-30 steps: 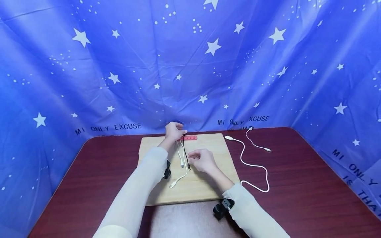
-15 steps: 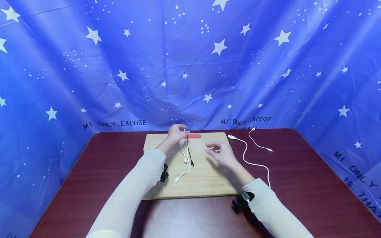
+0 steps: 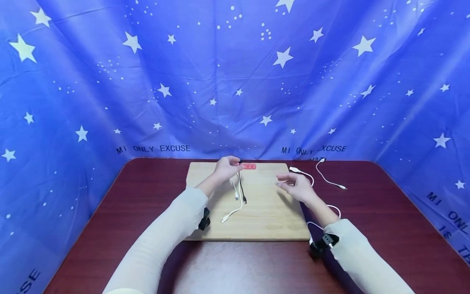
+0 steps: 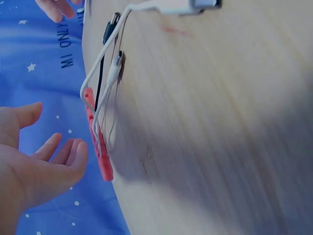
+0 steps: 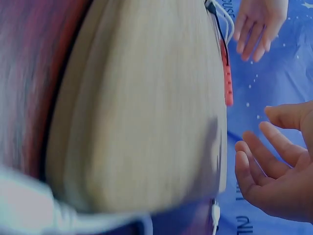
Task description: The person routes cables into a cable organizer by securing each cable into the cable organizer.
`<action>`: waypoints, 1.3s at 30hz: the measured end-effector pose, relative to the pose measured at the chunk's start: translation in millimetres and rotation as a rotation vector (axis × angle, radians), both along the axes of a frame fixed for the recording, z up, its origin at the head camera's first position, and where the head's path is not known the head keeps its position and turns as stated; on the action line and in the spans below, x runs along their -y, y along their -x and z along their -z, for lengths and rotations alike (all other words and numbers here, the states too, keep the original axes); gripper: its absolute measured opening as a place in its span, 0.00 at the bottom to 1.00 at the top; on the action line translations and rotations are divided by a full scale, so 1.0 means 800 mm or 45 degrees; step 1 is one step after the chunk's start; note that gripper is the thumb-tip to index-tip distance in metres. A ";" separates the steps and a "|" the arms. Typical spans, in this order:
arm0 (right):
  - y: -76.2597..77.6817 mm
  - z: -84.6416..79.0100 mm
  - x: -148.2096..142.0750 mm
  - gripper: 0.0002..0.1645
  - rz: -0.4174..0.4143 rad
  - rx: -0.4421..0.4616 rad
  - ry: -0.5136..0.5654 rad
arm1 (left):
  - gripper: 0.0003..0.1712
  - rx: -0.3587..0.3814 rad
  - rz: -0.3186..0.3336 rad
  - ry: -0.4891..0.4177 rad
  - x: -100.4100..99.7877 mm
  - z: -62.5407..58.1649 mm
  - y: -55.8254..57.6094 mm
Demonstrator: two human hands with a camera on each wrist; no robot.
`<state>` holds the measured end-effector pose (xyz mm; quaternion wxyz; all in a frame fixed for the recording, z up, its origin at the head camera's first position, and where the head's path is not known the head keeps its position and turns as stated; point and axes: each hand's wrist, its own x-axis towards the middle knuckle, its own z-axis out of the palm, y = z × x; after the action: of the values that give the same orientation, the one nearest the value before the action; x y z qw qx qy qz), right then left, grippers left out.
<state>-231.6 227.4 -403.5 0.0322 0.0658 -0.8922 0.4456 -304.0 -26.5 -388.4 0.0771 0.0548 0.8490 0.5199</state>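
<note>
At the back edge of a wooden board (image 3: 271, 216) lies a red cable clip strip (image 3: 250, 166). A black cable (image 3: 242, 191) and two white cables (image 3: 234, 211) run from its left part onto the board. My left hand (image 3: 226, 169) is over the strip's left end; in the left wrist view its relaxed fingers (image 4: 73, 154) are beside the clip strip (image 4: 105, 166), with nothing between them and the thumb. My right hand (image 3: 298, 186) hovers over the board's right edge, fingers loosely bent and holding nothing. Beneath it passes a long white cable (image 3: 335, 207), partly hidden by the hand and forearm.
A short white cable (image 3: 328, 178) lies on the dark red table (image 3: 378, 212), back right. A blue star-printed curtain (image 3: 235, 73) hangs behind and at both sides. Black wrist cameras (image 3: 323, 245) sit on both sleeves.
My right hand has moved right, away from the black cable's end to the board's right edge. My left hand stays by the clip strip. The head view has shifted, moving the scene rightward.
</note>
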 end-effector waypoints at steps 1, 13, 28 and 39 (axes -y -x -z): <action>0.000 -0.001 -0.005 0.21 0.001 0.007 0.009 | 0.25 -0.004 0.007 -0.001 -0.002 -0.001 -0.003; 0.004 -0.009 -0.056 0.20 0.047 0.020 -0.064 | 0.24 -0.043 0.063 0.012 -0.018 0.001 -0.020; 0.008 -0.017 -0.096 0.22 0.080 0.070 -0.163 | 0.26 -0.109 0.188 0.049 -0.052 -0.001 -0.046; 0.040 -0.015 -0.109 0.24 0.116 0.136 -0.215 | 0.25 -0.099 0.274 0.043 -0.087 -0.003 -0.062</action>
<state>-263.9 314.8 -391.5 -0.0009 0.0039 -0.9291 0.3697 -254.0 43.4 -385.7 0.1003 0.1645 0.8492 0.4916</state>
